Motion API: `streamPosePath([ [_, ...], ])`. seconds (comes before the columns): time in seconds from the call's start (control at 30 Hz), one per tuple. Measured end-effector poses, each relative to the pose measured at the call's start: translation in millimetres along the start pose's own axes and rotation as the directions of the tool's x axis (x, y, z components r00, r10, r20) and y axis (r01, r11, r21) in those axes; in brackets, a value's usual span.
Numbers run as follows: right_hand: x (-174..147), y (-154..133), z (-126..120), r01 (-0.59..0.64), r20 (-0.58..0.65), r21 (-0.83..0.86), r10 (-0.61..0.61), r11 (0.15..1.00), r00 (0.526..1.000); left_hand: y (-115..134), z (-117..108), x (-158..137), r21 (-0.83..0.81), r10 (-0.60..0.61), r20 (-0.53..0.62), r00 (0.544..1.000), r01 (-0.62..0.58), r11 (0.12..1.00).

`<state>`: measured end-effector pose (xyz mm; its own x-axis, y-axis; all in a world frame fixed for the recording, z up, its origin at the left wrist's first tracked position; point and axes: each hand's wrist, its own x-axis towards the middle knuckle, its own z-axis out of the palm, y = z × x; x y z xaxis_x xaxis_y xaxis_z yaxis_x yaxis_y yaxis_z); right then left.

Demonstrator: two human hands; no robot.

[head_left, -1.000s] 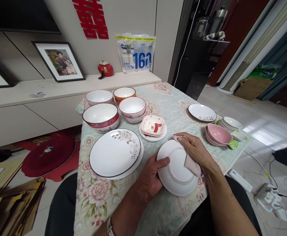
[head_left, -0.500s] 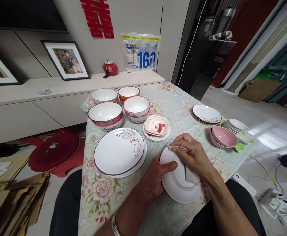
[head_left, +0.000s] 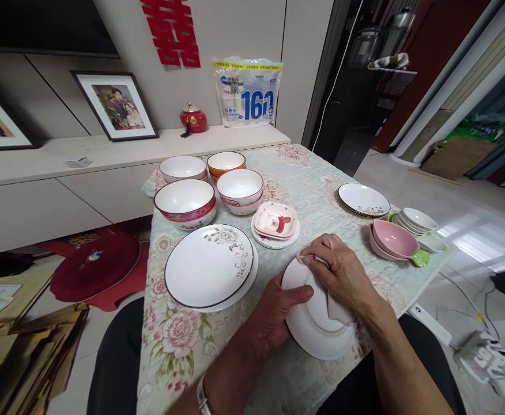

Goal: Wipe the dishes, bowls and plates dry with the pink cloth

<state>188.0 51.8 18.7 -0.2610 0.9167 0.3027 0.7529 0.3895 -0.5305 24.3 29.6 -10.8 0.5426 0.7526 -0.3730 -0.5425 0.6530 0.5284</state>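
My left hand (head_left: 281, 311) grips the left edge of a white plate (head_left: 321, 340), thumb lying over its pale underside, which faces me. The plate is tilted above the near part of the table. Bunched in my right hand (head_left: 332, 268) is a pale pink cloth (head_left: 338, 311), pressed against the plate near its upper edge; part of it hangs down across the plate. Left of my hands lies a flower-patterned plate (head_left: 204, 268) with a dark rim, on top of another plate. Just beyond are small square dishes (head_left: 275, 220) with a red design, stacked on white saucers (head_left: 278, 242).
Stacked bowls (head_left: 185, 199) stand at the table's far left. Toward the right edge are patterned plates (head_left: 364, 200), pink bowls (head_left: 395, 239) and small white bowls (head_left: 419, 220). A floral tablecloth (head_left: 181, 334) covers the table. Behind it runs a low cabinet (head_left: 123, 155).
The plate has shifted very slightly right in my hands. My right hand and the cloth stay near the plate's upper edge; the other dishes are unmoved.
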Motion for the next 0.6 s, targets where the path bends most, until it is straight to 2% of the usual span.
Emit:
streamPosePath([
  [0.13,-1,-12,3,0.049,0.04,0.01,-0.049,0.999,0.998,-1,-2,1,-0.007,0.013,-0.01,1.0,-0.013,1.0],
  [0.4,-1,7,-1,-0.091,-0.013,-0.01,0.09,0.996,0.996,0,-1,0,0.002,-0.018,-0.016,1.0,0.018,1.0],
  [0.6,-3,-4,4,0.014,0.003,0.077,-0.014,0.997,1.0,-1,-1,1,-0.002,0.005,-0.023,1.0,-0.005,1.0],
])
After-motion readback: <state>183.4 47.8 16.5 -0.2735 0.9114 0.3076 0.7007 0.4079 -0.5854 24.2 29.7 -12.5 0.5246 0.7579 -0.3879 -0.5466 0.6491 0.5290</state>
